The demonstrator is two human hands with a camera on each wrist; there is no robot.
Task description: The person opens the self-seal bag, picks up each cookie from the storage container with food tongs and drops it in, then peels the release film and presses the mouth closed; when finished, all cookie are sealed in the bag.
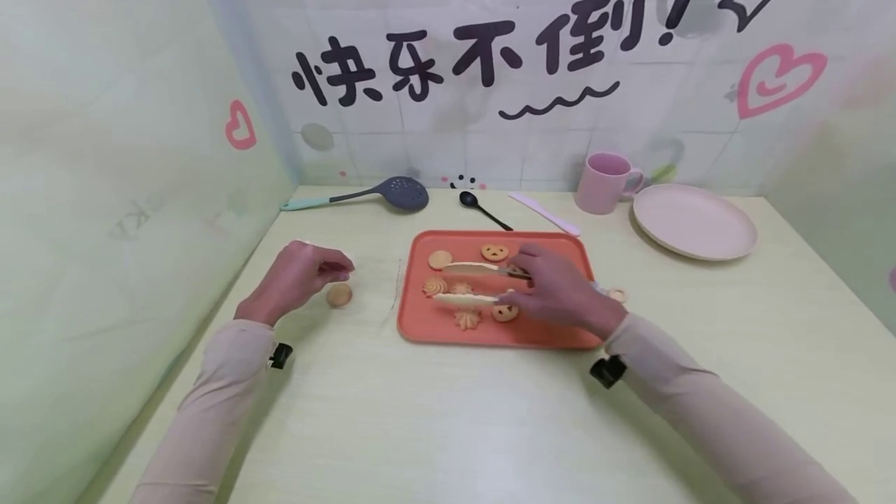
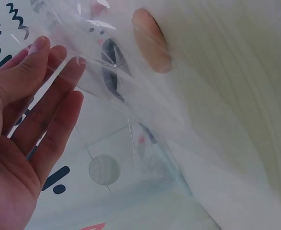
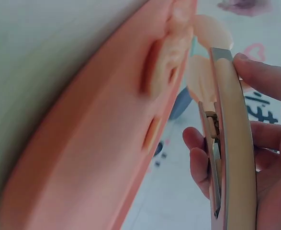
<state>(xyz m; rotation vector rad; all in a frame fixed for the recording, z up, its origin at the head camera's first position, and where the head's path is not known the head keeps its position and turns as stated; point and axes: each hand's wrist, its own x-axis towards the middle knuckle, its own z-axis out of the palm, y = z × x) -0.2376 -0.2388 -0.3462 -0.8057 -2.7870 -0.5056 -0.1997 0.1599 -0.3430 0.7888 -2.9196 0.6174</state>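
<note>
My left hand (image 1: pixel 297 274) is at the left of the table, its thumb and fingers pinching the edge of a clear plastic bag (image 2: pixel 145 110). A round cookie (image 1: pixel 339 295) shows in or behind the film; which one I cannot tell. In my right hand (image 1: pixel 556 286) is a pair of tongs (image 3: pixel 233 129) with cream tips and a metal hinge. The tongs' arms are spread apart over an orange tray (image 1: pixel 420 329), with nothing visible gripped between them. On the tray lie several cookies: a round one (image 1: pixel 440 259), a pretzel-shaped one (image 1: pixel 494 253) and a flower-shaped one (image 1: pixel 467 320).
Along the back are a slotted spatula (image 1: pixel 404 194), a black spoon (image 1: pixel 470 200), a pink knife (image 1: pixel 544 213) and a pink mug (image 1: pixel 602 183). A pink plate (image 1: pixel 693 222) is at the back right. Walls stand behind and at the left.
</note>
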